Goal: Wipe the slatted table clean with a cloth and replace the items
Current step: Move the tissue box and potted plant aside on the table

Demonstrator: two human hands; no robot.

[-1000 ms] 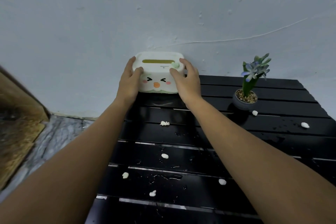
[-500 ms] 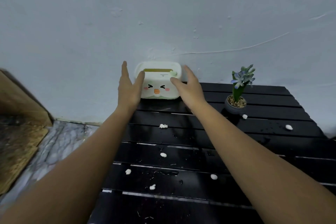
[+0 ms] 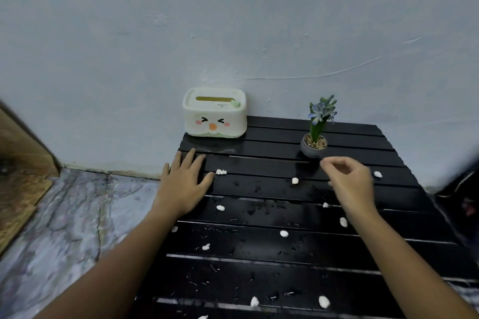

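The black slatted table point(image 3: 272, 246) is wet and strewn with several small white crumbs point(image 3: 220, 171). A white tissue box with a cartoon face point(image 3: 214, 112) stands at the table's far left corner against the wall. A small grey pot with a blue-flowered plant point(image 3: 315, 142) stands to its right. My left hand point(image 3: 185, 181) lies flat on the table's left edge, fingers spread, holding nothing. My right hand point(image 3: 348, 181) hovers just in front of the pot, slightly blurred, fingers loosely curled with nothing in them. No cloth is in view.
A pale wall point(image 3: 233, 33) runs directly behind the table. Marbled grey floor point(image 3: 64, 228) lies to the left, with a wooden panel point(image 3: 18, 163) at the far left. Something dark sits on the floor past the table's right edge point(image 3: 464, 197).
Both hands have let go of the tissue box, which stays at the far corner. The left hand dropped flat onto the table; the right hand moved right toward the pot.
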